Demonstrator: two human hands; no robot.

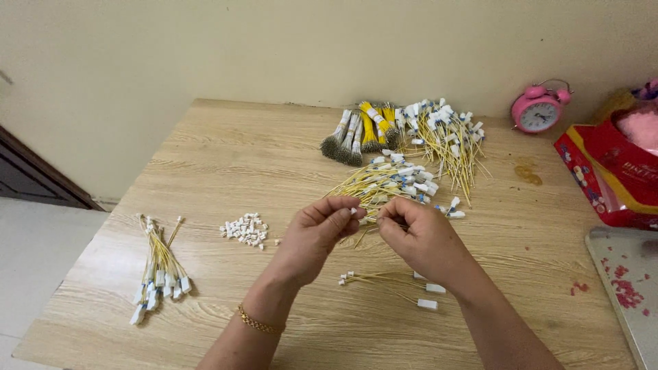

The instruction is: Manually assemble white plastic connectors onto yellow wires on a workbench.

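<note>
Head view, steeply down, close over table (226, 157)

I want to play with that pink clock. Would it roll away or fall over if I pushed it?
The pink clock looks round, so it might roll if knocked onto its side. It seems to stand upright near the wall, so a gentle push may only slide or tip it. Its bells on top probably make it a bit top-heavy.
</note>
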